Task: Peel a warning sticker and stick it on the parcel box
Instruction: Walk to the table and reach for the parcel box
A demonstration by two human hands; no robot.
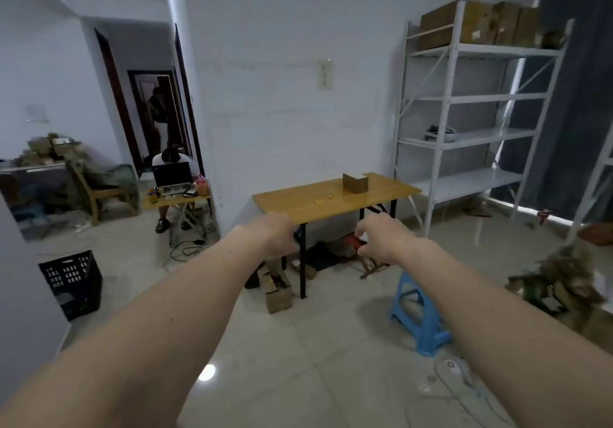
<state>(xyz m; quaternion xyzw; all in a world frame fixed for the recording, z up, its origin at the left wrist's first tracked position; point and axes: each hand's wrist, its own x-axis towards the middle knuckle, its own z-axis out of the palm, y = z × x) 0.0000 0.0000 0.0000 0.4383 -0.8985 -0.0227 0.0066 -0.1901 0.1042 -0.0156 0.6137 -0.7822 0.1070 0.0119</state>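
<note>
A small brown parcel box (355, 183) stands on the far right part of a wooden folding table (298, 205) across the room. Two tiny pale bits (317, 200) lie on the tabletop to the left of the box, too small to identify. Both my arms are stretched forward, well short of the table. I see the back of my left hand (275, 235), which overlaps the table's near edge. Its fingers bend down out of sight. My right hand (381, 238) hangs with curled, spread fingers and holds nothing that I can make out.
A blue plastic stool (419, 315) stands on the tiled floor to the right, and a black crate (71, 283) to the left. Cardboard pieces and a red object (350, 240) lie under the table. White metal shelving (464, 102) lines the right wall. A person sits at a laptop desk (172, 175).
</note>
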